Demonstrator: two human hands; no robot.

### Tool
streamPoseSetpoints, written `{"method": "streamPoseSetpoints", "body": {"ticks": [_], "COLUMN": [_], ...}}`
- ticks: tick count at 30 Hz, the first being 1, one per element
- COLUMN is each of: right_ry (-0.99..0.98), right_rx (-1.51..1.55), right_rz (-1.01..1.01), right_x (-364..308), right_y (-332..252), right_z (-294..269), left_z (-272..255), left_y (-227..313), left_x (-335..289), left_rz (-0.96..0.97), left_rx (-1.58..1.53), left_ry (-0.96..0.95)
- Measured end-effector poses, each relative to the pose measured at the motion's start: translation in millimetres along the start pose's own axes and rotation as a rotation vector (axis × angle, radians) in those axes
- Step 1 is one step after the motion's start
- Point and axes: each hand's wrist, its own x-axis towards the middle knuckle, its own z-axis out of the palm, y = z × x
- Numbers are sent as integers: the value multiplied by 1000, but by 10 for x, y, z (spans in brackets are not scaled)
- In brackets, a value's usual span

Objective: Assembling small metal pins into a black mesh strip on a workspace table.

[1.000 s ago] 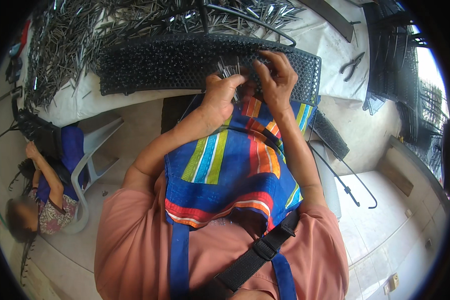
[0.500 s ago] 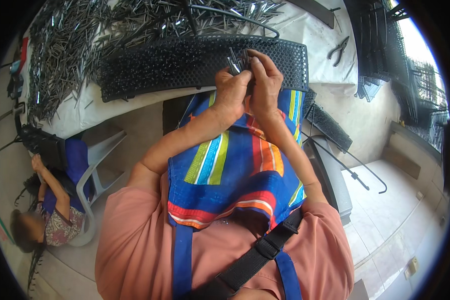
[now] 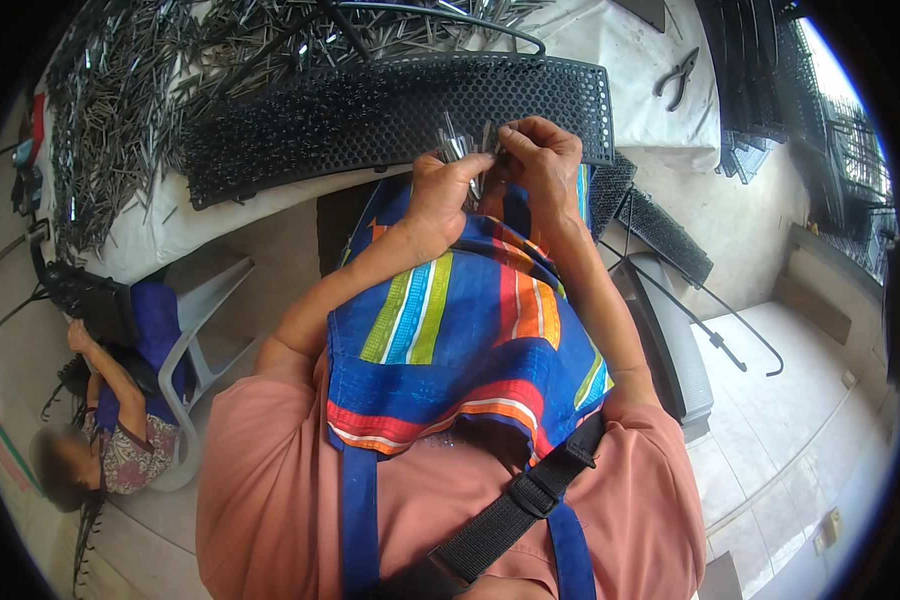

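Observation:
My left hand [image 3: 436, 200] is closed round a small bundle of thin, shiny, dark strips [image 3: 452, 147], their ends sticking up past the thumb. Close beside it, my right hand [image 3: 548, 165] pinches thumb and fingers together on thin strips [image 3: 487, 136]; how many is too small to tell. Both hands are at the near edge of a long black perforated panel [image 3: 530, 100]. Short upright strips crowd the panel's left part, while the holes on its right part show bare.
A large heap of loose strips [image 3: 120, 130] covers the table's left side. Pliers [image 3: 678, 80] lie on the white table cover [image 3: 630, 60] at right. Dark panels [image 3: 745, 80] stand far right. Another person [image 3: 120, 420] sits by a grey chair [image 3: 202, 350] at left.
My hands have come slightly nearer to me and moved a little apart, off the panel's middle to its near edge. The whole view has shifted slightly.

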Motion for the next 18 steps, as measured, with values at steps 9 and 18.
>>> {"method": "streamPoseSetpoints", "body": {"ticks": [9, 18], "right_ry": [113, 207], "right_rx": [44, -418], "right_rz": [-390, -816], "right_x": [385, 801], "right_y": [25, 106], "right_z": [18, 101], "left_z": [6, -26], "left_y": [194, 299], "left_x": [-27, 5], "left_rz": [-91, -99], "left_rx": [63, 25], "left_ry": [129, 125]}}
